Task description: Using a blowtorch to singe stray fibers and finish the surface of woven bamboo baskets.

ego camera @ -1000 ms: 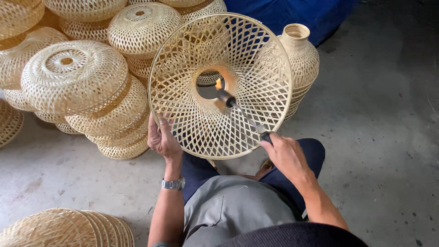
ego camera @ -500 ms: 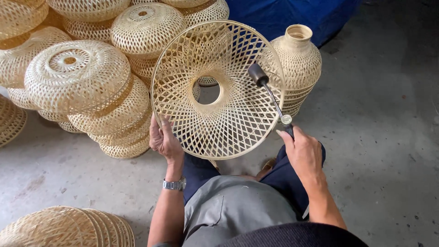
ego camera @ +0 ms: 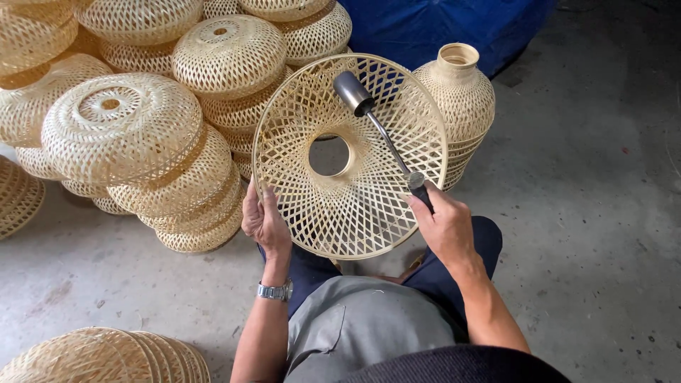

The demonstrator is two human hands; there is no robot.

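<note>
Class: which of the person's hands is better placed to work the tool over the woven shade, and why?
The right hand: it already grips the metal tool over the woven shade, while the left hand steadies its rim.

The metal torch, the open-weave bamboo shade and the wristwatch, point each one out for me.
metal torch (ego camera: 353, 92), head view, on its dark cylindrical nozzle.
open-weave bamboo shade (ego camera: 298, 135), head view, on the lattice left of its centre hole.
wristwatch (ego camera: 274, 291), head view, on the metal band at the left wrist.

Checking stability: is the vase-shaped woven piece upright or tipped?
Upright: the bottle-shaped bamboo shade stands on the concrete floor, its round neck opening facing up.
</note>
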